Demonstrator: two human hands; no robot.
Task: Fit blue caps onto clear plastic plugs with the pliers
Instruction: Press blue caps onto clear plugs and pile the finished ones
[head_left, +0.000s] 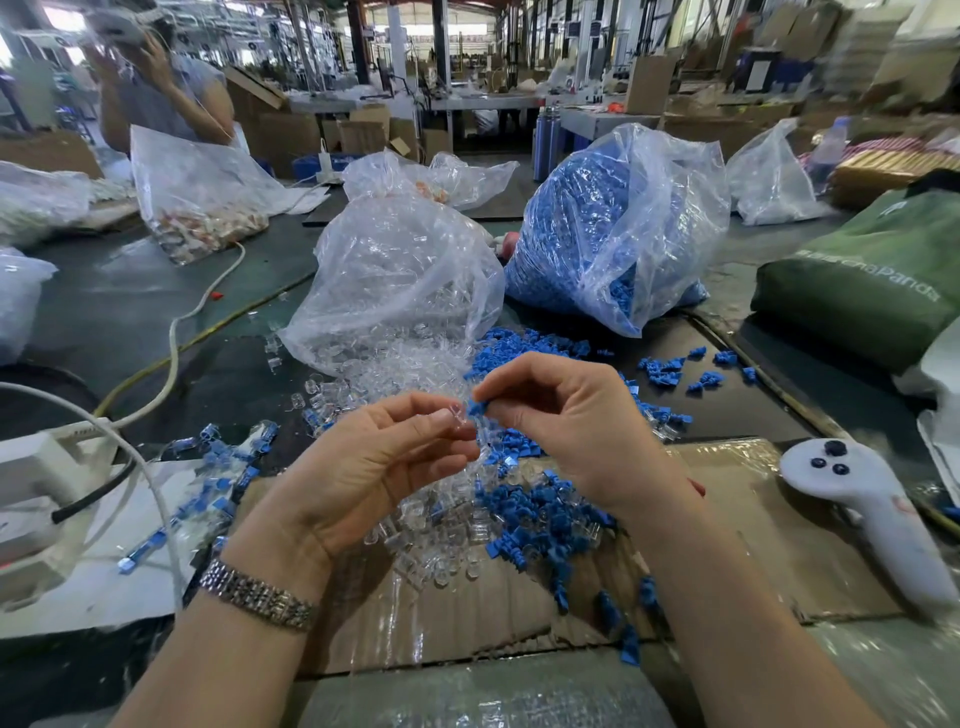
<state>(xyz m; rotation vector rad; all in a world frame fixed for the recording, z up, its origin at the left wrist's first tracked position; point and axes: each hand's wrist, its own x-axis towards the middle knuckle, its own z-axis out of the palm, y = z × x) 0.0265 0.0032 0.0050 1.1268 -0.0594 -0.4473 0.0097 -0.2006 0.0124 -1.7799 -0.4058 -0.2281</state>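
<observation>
Now your left hand (384, 457) pinches a clear plug (460, 415), your right hand (561, 415) a blue cap (477, 407); align squarely before pressing, though the plug's opening seems blurred.

Blue caps (540, 512), clear plugs (441, 535), green bag (862, 275), white controller (862, 512), silver watchband (257, 595)

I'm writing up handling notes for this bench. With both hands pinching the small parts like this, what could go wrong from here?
1. The left hand pinches a tiny clear plug by fingertips only; it could slip while the right hand presses the blue cap on.
2. A dropped plug would likely vanish into the loose pile of clear plugs below.
</observation>
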